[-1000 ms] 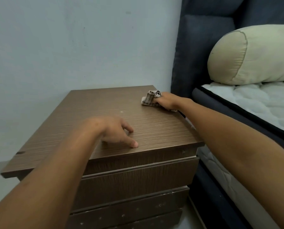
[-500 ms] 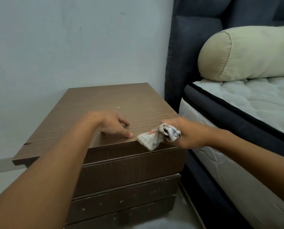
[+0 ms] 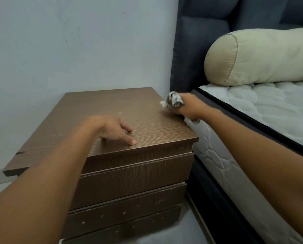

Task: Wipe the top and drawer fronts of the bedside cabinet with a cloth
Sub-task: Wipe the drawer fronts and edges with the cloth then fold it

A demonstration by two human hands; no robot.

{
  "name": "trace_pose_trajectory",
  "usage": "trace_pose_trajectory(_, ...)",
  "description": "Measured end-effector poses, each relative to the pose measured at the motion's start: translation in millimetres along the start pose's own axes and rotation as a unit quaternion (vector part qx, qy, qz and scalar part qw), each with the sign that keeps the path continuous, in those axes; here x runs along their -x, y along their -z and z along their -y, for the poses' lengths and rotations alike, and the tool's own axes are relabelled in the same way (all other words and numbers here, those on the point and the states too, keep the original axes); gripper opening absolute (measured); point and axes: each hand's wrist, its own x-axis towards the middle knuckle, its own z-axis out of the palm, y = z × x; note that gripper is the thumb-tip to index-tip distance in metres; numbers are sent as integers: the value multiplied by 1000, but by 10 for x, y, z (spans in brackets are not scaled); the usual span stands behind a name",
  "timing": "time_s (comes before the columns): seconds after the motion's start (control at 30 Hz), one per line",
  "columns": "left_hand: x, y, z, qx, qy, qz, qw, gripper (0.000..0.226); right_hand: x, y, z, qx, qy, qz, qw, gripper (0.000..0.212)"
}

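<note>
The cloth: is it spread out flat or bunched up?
Bunched up. The cloth is a crumpled wad gripped in the right hand at the cabinet top's right edge.

The brown wood-grain bedside cabinet (image 3: 101,138) stands against the wall, left of the quilted white mattress (image 3: 270,110), on which a cream cylindrical bolster (image 3: 260,55) lies before the dark padded headboard (image 3: 200,41), seemingly touching it.

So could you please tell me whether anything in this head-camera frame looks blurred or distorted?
In the head view, the right hand and its bunched cloth are smeared by motion blur; the left hand, flat on the cabinet top, is sharper. The wide-angle lens bows the headboard edge. Lighting is soft and even, with no glare.
</note>
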Motion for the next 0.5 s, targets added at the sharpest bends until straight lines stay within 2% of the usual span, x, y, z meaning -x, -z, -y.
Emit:
trace_pose_trajectory(0.03,-6,-1,4,2,0,1,1000,69,-21,-114,-52,23,-10,23,999,10)
trace_pose_trajectory(0.3,-19,-11,11,6,-4,-7,1000,70,594,36,23,45,7,64,997,33)
trace_pose_trajectory(0.43,-12,-31,29,15,-8,-11,1000,69,1123,285,146,39,44,103,993,38)
trace_pose_trajectory(0.5,-12,-42,36,23,-8,-11,1000,69,1316,413,223,37,59,136,988,33)
